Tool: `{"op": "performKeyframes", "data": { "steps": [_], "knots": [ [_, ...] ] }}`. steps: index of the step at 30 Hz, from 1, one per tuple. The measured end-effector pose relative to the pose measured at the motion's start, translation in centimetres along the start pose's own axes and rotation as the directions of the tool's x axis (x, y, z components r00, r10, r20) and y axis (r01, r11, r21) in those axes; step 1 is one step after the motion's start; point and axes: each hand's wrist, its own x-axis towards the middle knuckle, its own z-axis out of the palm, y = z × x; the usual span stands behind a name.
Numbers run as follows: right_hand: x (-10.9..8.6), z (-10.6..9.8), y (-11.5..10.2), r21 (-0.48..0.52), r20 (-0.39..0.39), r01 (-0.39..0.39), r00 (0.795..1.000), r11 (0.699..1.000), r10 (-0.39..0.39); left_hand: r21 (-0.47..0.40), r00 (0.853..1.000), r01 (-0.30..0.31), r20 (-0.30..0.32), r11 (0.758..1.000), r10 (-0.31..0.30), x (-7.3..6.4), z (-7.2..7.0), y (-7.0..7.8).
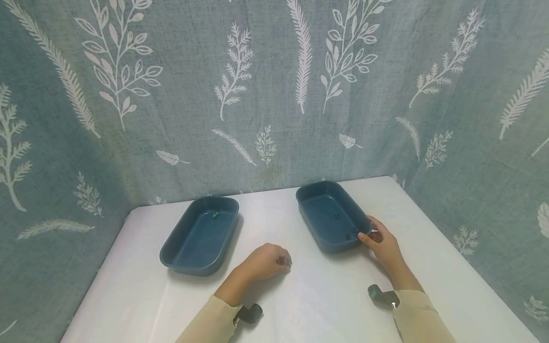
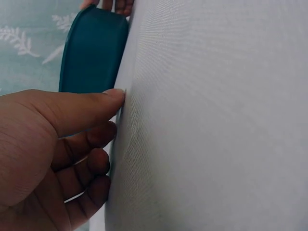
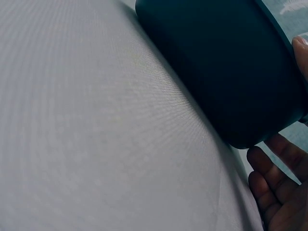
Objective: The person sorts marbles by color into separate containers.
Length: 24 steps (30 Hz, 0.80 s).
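A blue rectangular tub [image 1: 326, 228] with rounded corners sits on the right of the white table. My right hand [image 1: 383, 245] grips its near right corner, thumb on the rim. In the right wrist view the other fingers [image 3: 269, 168] lie against the outside of the tub [image 3: 221, 72]. A few small dark pieces [image 1: 348, 236] lie inside it. Between this tub and a matching left tub [image 1: 193, 264], my left hand [image 1: 268, 262] is low over the table. Its fingers [image 2: 98, 161] are loosely bent, with nothing visible between them and the thumb.
Small green pieces [image 1: 216, 215] lie near the far end of the left tub. White cloth covers the table [image 1: 317, 305]. A grey-green curtain [image 1: 274, 95] with white leaf prints hangs behind and at both sides. Dark wrist cameras [image 1: 250, 313] stick out beside both sleeves.
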Motion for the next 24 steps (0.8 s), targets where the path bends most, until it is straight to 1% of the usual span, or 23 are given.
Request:
{"op": "performKeyframes", "data": {
  "steps": [7,15,20,24],
  "knots": [
    [0.0,0.0,-0.1,-0.013,0.001,-0.003,1.0,1.0,0.003,0.001,1.0,-0.021,0.0,1.0,0.021,0.1,-0.1,0.2],
    [-0.1,0.0,-0.1,-0.005,0.003,-0.02,1.0,1.0,0.02,-0.04,0.999,-0.044,-0.003,0.998,0.044,0.5,-0.4,0.1],
    [-0.1,0.1,-0.1,0.01,0.0,-0.011,1.0,1.0,0.011,-0.052,0.998,-0.061,-0.007,0.997,0.061,0.9,-0.6,0.1],
    [-0.2,0.0,-0.1,0.0,0.0,-0.018,1.0,1.0,0.018,-0.055,0.998,-0.07,-0.012,0.996,0.069,1.5,-0.6,0.2]
  ]
}}
